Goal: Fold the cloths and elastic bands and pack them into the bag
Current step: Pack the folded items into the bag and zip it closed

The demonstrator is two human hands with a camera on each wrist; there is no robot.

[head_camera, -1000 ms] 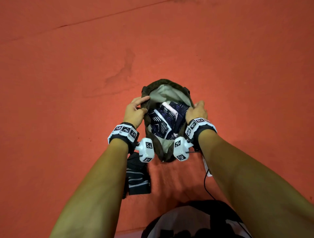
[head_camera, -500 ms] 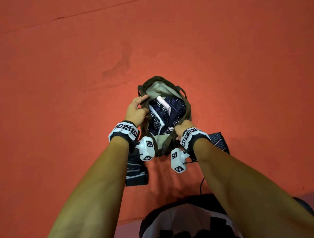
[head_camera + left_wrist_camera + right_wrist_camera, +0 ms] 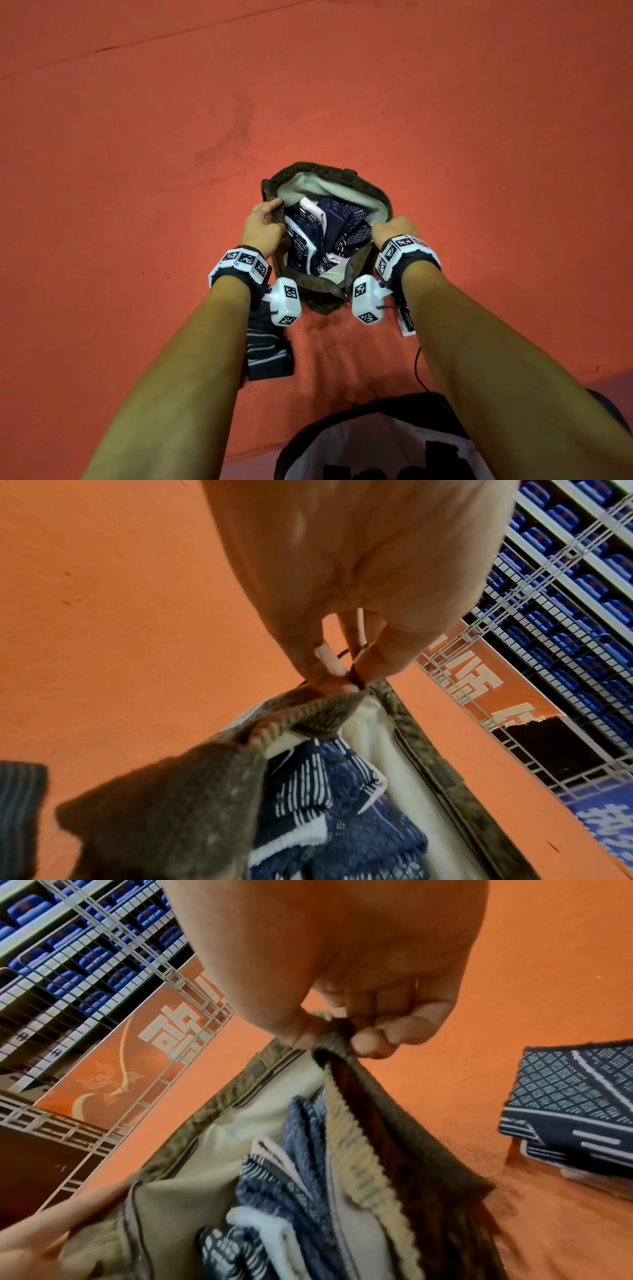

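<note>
Spreading wider than a moment ago, the bag [image 3: 378,200] rim is pinched by left hand [image 3: 263,229] and right hand [image 3: 394,229], readied for the remaining folded cloth [image 3: 575,1096].

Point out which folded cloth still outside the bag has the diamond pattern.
The folded cloth on the floor beside the right hand, navy with white diamond grids. The other one outside the bag, by the left forearm, is the dark striped cloth.

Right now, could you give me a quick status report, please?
Both hands, left and right, pinch the bag rim open. Folded cloths inside. Patterned stack outside, unpacked.
</note>
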